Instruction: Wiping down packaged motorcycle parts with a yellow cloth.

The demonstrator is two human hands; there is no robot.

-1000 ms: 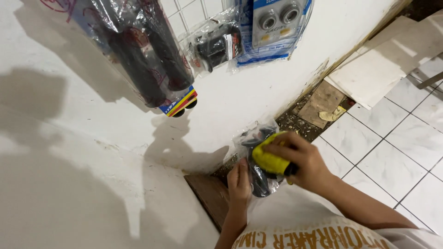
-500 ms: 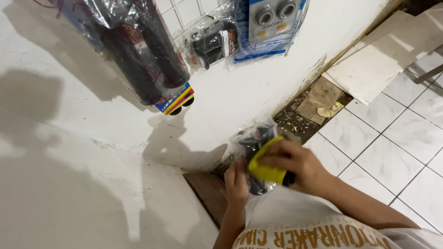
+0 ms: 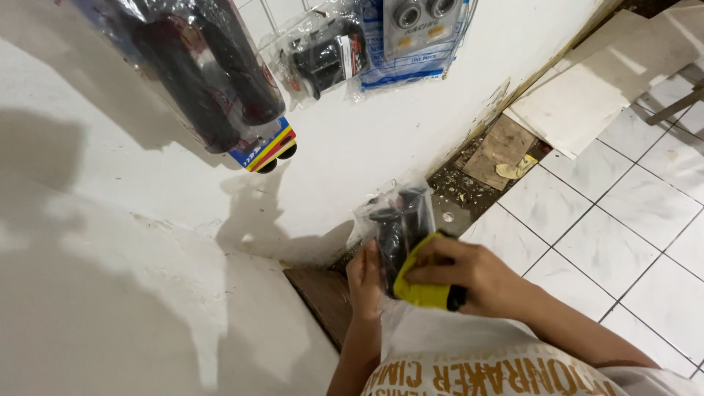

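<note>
My left hand (image 3: 364, 281) holds a clear plastic pack of black handlebar grips (image 3: 396, 220) from below, upright in front of my chest. My right hand (image 3: 469, 273) presses a yellow cloth (image 3: 422, 290) against the lower part of that pack. The pack's top sticks out above both hands, near the base of the white wall (image 3: 147, 242).
Hanging on a wire rack on the wall are a large pack of black grips (image 3: 209, 70), a smaller black-part pack (image 3: 323, 59) and a blue blister card (image 3: 414, 37). White floor tiles (image 3: 631, 213), loose tile slabs (image 3: 594, 95) and rubble (image 3: 477, 176) lie at the right.
The view has shifted slightly. My right hand with the yellow cloth has slid lower down the pack, baring more of the pack's top.
</note>
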